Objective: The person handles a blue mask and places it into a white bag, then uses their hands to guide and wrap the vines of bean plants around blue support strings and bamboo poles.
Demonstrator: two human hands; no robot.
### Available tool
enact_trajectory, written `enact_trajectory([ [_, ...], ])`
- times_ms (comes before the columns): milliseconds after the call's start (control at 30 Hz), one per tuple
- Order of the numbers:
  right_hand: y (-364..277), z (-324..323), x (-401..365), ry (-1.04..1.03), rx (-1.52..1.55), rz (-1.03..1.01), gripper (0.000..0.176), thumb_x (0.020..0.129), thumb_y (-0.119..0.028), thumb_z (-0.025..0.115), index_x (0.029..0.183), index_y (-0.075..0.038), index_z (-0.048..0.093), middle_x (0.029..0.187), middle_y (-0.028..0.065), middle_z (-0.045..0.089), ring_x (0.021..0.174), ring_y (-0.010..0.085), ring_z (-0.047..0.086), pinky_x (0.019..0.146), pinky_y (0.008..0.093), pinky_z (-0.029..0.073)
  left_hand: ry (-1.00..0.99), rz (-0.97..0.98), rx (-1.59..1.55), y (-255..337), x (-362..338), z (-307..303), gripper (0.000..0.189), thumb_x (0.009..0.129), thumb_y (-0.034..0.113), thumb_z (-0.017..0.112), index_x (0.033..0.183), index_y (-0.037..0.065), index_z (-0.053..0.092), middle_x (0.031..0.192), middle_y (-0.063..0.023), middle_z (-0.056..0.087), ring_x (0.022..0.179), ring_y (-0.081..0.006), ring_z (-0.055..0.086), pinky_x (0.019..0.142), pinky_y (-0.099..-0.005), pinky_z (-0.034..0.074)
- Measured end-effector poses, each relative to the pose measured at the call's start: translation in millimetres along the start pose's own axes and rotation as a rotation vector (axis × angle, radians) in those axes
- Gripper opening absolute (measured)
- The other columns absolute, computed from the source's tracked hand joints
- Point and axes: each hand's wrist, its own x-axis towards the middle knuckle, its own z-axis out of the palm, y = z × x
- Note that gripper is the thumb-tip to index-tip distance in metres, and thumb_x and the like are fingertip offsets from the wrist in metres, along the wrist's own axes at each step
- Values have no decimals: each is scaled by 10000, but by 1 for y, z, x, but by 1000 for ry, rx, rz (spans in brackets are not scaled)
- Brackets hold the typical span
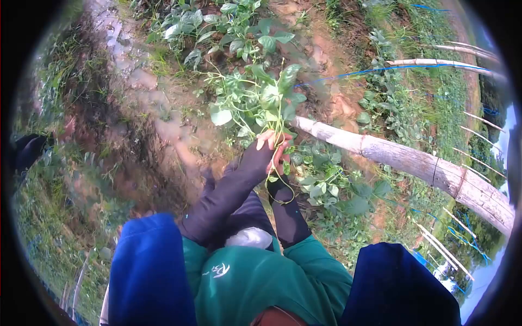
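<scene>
My left hand (265, 139) is closed round the lower stems of a bunch of leafy green vines (270, 98). Just beside and below it, my right hand (280, 155) is closed on the same vines, the two hands touching. Leaves and curling tendrils spread out above my fingers, while one thin stem loops down past my right wrist. Dark sleeves cover both forearms. A thick bamboo pole (375, 148) has its near end right beside the vines and my hands. Where the stems end between my fingers is hidden.
Low leafy plants (326, 182) grow right of my arms, and more plants (228, 27) stand ahead. Wet muddy ground (163, 108) with puddles lies left. Blue string (359, 73) runs to another pole (435, 62). A dark shape, perhaps a foot, shows at far left.
</scene>
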Motion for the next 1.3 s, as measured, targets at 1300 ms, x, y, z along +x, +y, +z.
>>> enact_trajectory([
  [1300,49,1,-61,975,-305,-166,274,843,-305,418,973,-65,434,1141,133,449,1116,204,372,954,358,233,-279,251,1095,-122,123,-11,224,768,304,467,956,194,517,821,-24,532,971,-249,451,825,-580,252],
])
